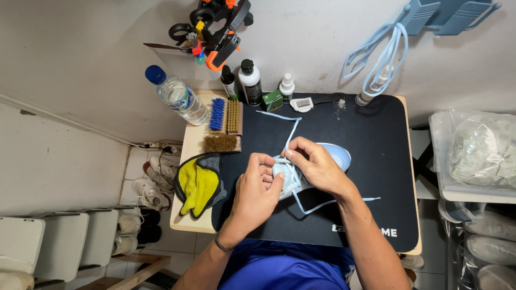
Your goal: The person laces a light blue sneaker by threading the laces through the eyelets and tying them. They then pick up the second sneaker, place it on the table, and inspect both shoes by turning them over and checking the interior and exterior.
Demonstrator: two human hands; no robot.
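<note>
Head view, pale blue fabric sneaker [336, 156] at frame centre on black tabletop mat [371, 139], left hand [257, 192] pinching its tongue, right hand [317, 165] pinching light blue flat lace [293, 129], yellow-grey cloth [198, 185] at left.

Plain grey wall [80, 59] across upper frame; small light wooden table [189, 145] at centre under black rectangular mat [371, 139]; pale tiled floor [180, 241] lower left

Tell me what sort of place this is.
Probably a small shoe-cleaning or sneaker-care workstation: both hands lace a light blue sneaker on a black mat, with brushes and cleaner bottles behind, and more shoes on the floor.
</note>
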